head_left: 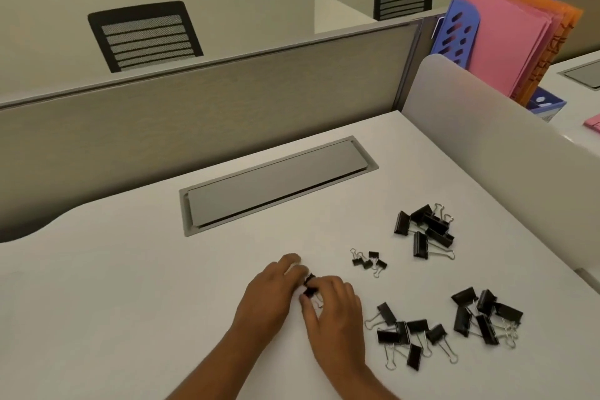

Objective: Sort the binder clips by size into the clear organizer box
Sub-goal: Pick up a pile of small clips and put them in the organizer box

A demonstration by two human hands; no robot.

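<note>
Down at the desk [130, 302] front, both hands [305, 295] pinch one small clip [309, 286] between them, while sorted piles [422, 230] sit off right, nearer the right hand [334, 312]; no organizer box visible.

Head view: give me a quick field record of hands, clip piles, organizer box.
left hand: on desk, fingers at the small clips
right hand: pinching the small clips
held clips: small black binder clips, between both hands
tiny pile: right of the hands
large pile, far: far right
medium pile: near, right of right hand
large pile, near: rightmost
organizer box: not in view
desk: white
</note>
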